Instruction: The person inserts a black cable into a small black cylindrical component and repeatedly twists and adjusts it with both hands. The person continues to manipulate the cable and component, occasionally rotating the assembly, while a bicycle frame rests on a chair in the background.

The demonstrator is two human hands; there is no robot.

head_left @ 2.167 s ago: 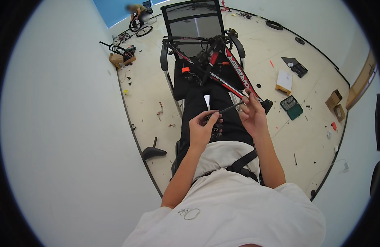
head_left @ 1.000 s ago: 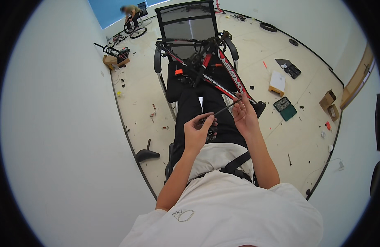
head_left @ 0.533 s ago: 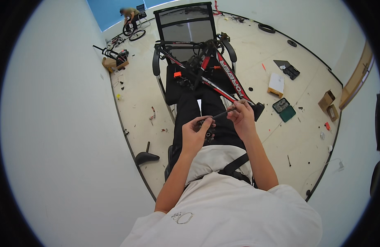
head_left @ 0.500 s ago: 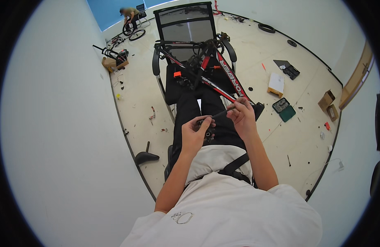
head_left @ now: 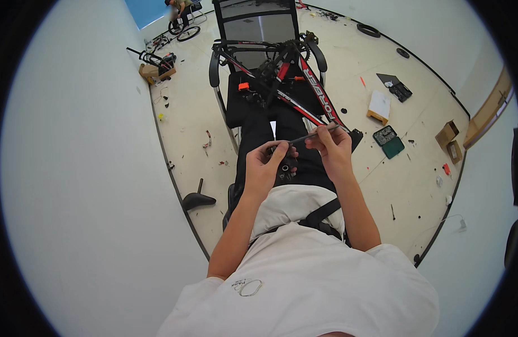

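My left hand (head_left: 264,168) is closed over my lap. Its fingers wrap a small dark part (head_left: 286,168) with a round hole, whose kind I cannot make out. From that hand a thin grey rod (head_left: 305,137) slants up to the right. The fingers of my right hand (head_left: 333,149) pinch it near its far end. Beyond my hands, a black and red bicycle frame (head_left: 316,92) rests on the seat of a black office chair (head_left: 259,31). Its crank and chainring side points away from me. An orange item (head_left: 244,86) sits on the chair seat.
A bicycle saddle (head_left: 199,201) lies on the floor at left. To the right are a green case of small parts (head_left: 391,147), a white box (head_left: 379,105), a black toolbox (head_left: 402,91) and an open carton (head_left: 447,133). Far left, a person (head_left: 181,8) sits by bicycle wheels.
The rod's tip now sticks out beyond my right fingers, which grip further along it. The chair and frame appear slightly higher in view.
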